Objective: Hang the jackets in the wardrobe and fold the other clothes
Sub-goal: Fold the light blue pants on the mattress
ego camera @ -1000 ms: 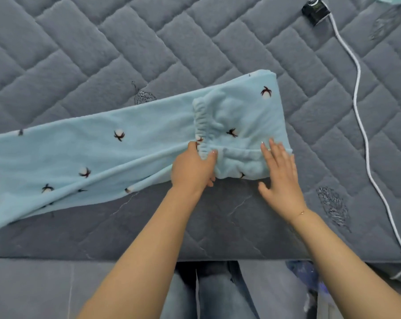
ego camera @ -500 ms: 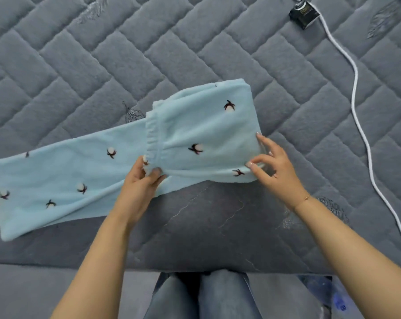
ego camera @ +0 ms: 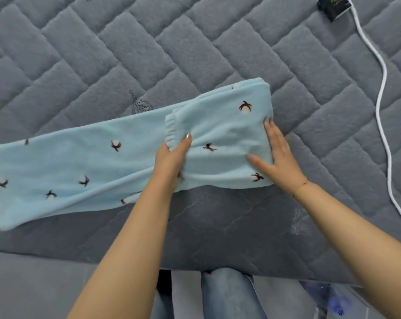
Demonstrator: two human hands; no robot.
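Light blue fleece pyjama trousers with small dark flower prints lie stretched across the grey quilted bed. Their waistband end is folded over to the left, with the elastic edge near the middle. My left hand grips that folded flap at its near left corner, thumb on top and fingers tucked under the cloth. My right hand lies flat on the right part of the folded section, fingers straight and spread, pressing it down beside the fold edge.
A white cable runs down the right side of the bed from a small black box at the top right. The bed's near edge is just in front of my legs in jeans.
The folded flap has been pulled a little further left and laid down. My right hand moved from pinching the fold edge to pressing flat on top. My left hand still grips the flap corner.
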